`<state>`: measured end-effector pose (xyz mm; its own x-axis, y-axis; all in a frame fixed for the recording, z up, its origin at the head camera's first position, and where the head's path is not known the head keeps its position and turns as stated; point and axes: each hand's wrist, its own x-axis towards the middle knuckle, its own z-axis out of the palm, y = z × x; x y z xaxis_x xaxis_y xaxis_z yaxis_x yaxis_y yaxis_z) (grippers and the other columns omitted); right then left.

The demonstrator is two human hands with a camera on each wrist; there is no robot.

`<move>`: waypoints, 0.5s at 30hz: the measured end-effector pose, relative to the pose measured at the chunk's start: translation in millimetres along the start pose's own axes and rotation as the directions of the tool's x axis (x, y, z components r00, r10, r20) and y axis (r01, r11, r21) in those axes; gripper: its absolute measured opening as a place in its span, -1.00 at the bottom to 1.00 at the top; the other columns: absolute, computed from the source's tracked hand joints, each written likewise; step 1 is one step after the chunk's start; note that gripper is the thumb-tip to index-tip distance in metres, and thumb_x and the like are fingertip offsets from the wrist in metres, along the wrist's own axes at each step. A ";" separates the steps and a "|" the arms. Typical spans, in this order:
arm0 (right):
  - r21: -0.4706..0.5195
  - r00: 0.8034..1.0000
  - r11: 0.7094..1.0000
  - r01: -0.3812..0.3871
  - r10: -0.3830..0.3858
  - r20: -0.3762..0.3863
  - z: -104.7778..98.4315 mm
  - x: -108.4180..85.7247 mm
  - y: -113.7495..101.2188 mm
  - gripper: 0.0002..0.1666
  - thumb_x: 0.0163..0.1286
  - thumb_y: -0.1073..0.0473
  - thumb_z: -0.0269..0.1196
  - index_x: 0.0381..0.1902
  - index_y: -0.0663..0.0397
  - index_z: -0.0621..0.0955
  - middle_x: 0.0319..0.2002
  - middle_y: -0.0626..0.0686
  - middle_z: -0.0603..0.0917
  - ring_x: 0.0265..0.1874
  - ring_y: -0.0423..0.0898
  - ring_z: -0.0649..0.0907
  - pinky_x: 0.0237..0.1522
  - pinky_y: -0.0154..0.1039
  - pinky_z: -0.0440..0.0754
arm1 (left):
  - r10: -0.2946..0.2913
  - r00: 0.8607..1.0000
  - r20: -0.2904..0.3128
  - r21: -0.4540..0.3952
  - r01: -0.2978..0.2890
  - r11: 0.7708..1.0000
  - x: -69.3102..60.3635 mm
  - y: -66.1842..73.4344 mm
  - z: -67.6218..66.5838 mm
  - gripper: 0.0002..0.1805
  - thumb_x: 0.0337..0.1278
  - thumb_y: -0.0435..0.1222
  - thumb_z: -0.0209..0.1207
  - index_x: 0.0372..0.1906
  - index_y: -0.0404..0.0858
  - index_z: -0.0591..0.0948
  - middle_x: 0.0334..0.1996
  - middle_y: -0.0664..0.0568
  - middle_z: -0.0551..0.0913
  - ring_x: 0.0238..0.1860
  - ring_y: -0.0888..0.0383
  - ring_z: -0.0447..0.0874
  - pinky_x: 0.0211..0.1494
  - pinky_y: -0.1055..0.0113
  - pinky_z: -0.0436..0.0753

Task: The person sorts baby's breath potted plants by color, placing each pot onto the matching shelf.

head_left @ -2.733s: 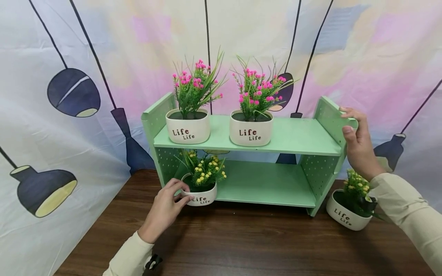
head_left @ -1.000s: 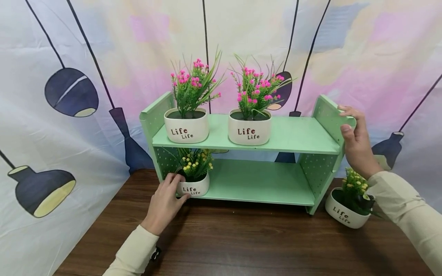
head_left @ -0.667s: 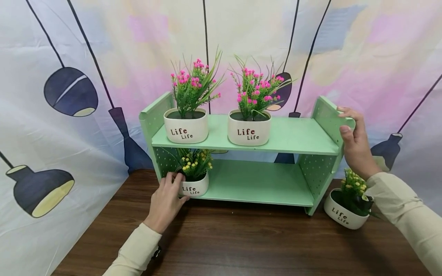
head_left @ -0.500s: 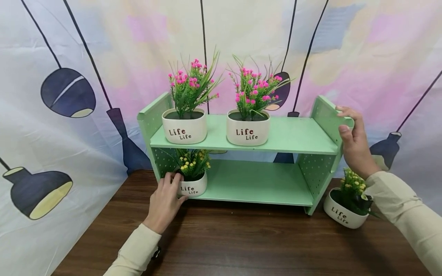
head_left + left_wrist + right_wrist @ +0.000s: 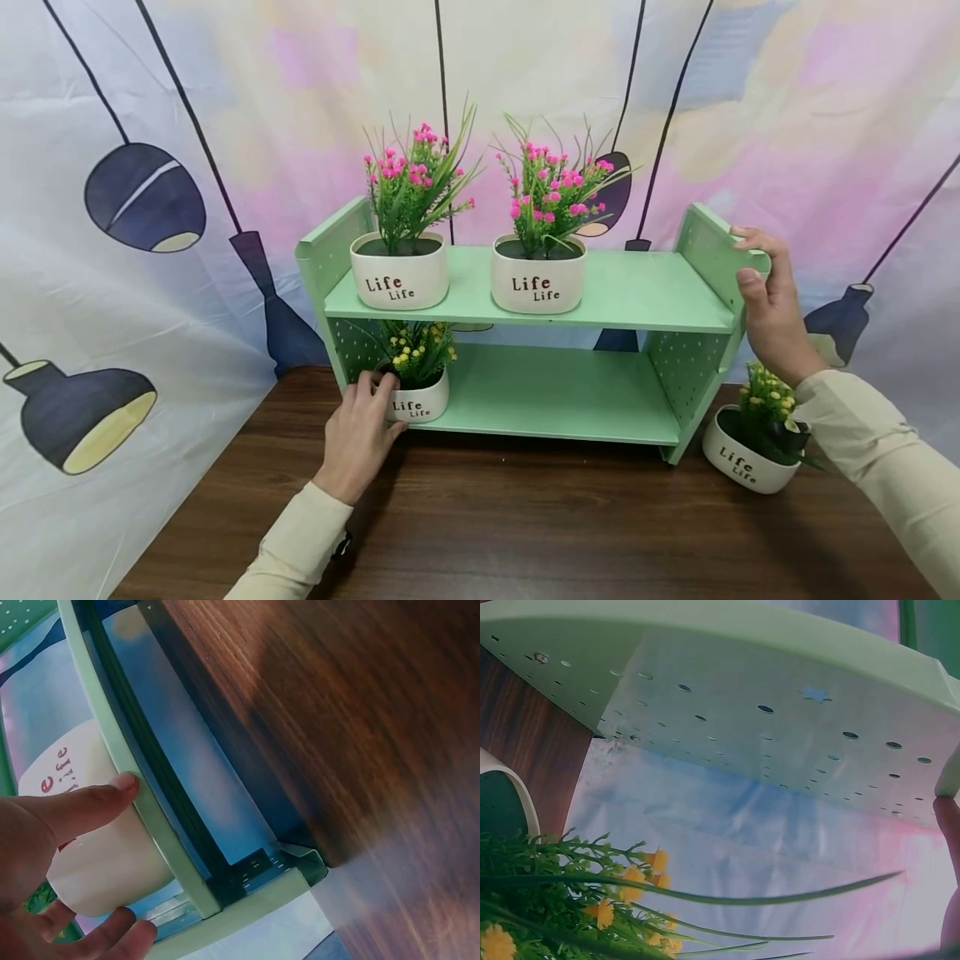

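Note:
On the lower left of a green two-tier shelf rack (image 5: pixel 555 392) stands a white oval flowerpot (image 5: pixel 423 406) with yellow flowers. My left hand (image 5: pixel 360 433) holds it by its left end. In the left wrist view the thumb (image 5: pixel 90 810) crosses the pot's front, its tip at the shelf's front edge, with fingers around the pot's other side. My right hand (image 5: pixel 780 312) grips the top of the rack's right side panel (image 5: pixel 716 250). Two white pots with pink flowers, a left pot (image 5: pixel 401 279) and a right pot (image 5: pixel 538 283), stand on the upper shelf.
Another white pot with yellow flowers (image 5: pixel 750 458) stands on the brown wooden table (image 5: pixel 570 525), right of the rack and below my right forearm. A cloth backdrop (image 5: pixel 330 108) printed with lamps hangs behind and at the left.
Since the oldest frame, my left hand has moved the yellow-flowered pot back and left, from the shelf's front edge onto the lower shelf. Lately it stays nearly still. My right hand keeps its place.

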<state>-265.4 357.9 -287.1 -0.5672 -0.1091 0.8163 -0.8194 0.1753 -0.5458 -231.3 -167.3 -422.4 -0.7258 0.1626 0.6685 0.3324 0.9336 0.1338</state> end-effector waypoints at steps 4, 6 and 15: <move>0.012 1.000 1.000 0.012 -0.012 0.004 -1.2 -1.0 0.2 -0.52 0.73 0.09 -0.04 0.41 0.29 0.29 0.60 0.03 0.17 0.52 0.03 0.22 0.20 -0.27 0.31 | 0.006 1.000 -0.004 0.005 -0.006 1.000 -0.3 0.5 0.7 -0.20 -0.32 -0.28 0.76 0.14 -0.19 0.56 0.06 -0.24 0.57 -0.17 -0.28 0.63 -0.44 -0.10 0.68; 0.007 1.000 1.000 0.011 -0.011 0.004 -1.0 -0.8 0.0 -0.51 0.73 0.09 -0.04 0.41 0.30 0.29 0.60 0.06 0.16 0.52 0.04 0.22 0.23 -0.26 0.31 | 0.003 1.000 -0.014 0.009 -0.002 1.000 -1.6 1.4 -0.1 -0.17 -0.31 -0.27 0.76 0.17 -0.17 0.56 0.09 -0.25 0.56 -0.18 -0.30 0.64 -0.45 -0.11 0.68; -0.001 1.000 1.000 0.001 -0.001 -0.003 0.6 0.4 -1.3 -0.48 0.73 0.05 -0.02 0.41 0.30 0.29 0.61 0.12 0.15 0.51 0.04 0.24 0.21 -0.28 0.33 | 0.104 0.976 -0.193 0.080 -0.090 0.993 -5.8 24.5 -17.5 -0.36 -0.26 0.03 0.72 -0.13 -0.23 0.67 -0.21 -0.16 0.65 -0.28 -0.24 0.69 -0.41 -0.06 0.71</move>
<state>-264.7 357.1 -286.2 -0.5659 -0.1064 0.8176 -0.8200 0.1764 -0.5446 -208.4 -151.0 -410.3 -0.5571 0.1939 0.8075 0.3468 0.9378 0.0141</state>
